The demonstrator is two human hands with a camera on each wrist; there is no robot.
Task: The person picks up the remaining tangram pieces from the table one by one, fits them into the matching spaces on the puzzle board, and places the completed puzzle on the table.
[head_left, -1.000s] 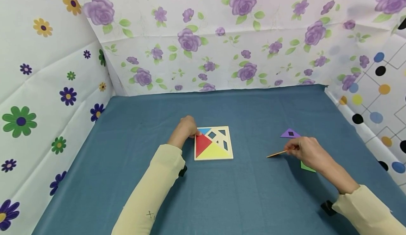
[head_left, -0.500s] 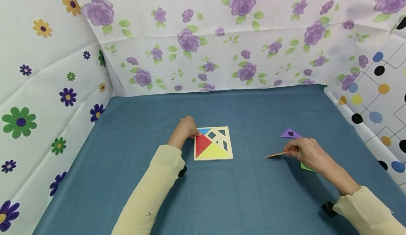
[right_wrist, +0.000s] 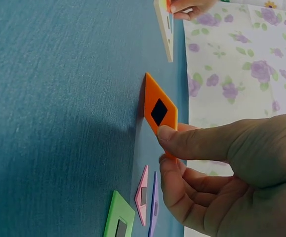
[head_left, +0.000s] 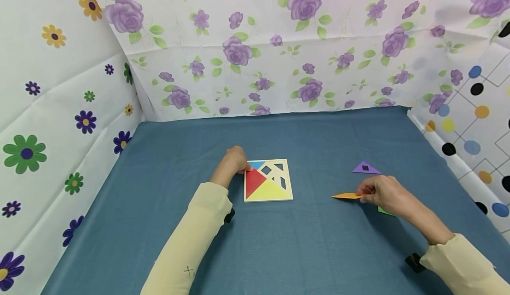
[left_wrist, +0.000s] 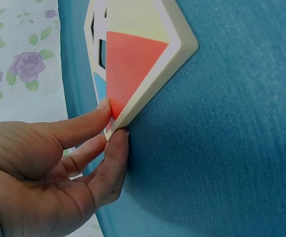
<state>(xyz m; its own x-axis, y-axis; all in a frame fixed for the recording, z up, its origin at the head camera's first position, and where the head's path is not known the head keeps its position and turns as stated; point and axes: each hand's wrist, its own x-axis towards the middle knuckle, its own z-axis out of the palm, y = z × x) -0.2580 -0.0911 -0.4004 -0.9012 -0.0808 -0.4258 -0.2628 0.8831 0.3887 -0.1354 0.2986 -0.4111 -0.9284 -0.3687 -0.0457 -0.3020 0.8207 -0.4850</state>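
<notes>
I register a flat, black-patched orange parallelogram (head_left: 345, 196) pinched by the right hand (head_left: 381, 192) and projecting leftward from it. Farther left, the left hand (head_left: 235, 159) pinches a corner of the perforated cream board (head_left: 275, 174). Woven blue cloth (head_left: 307, 246) underlies both hands; creased floral sheeting (head_left: 275, 74) hangs beyond.

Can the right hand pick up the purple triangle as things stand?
Probably not yet: the right hand pinches the orange parallelogram, though the purple triangle lies close by, with nothing seen on top of it.
</notes>
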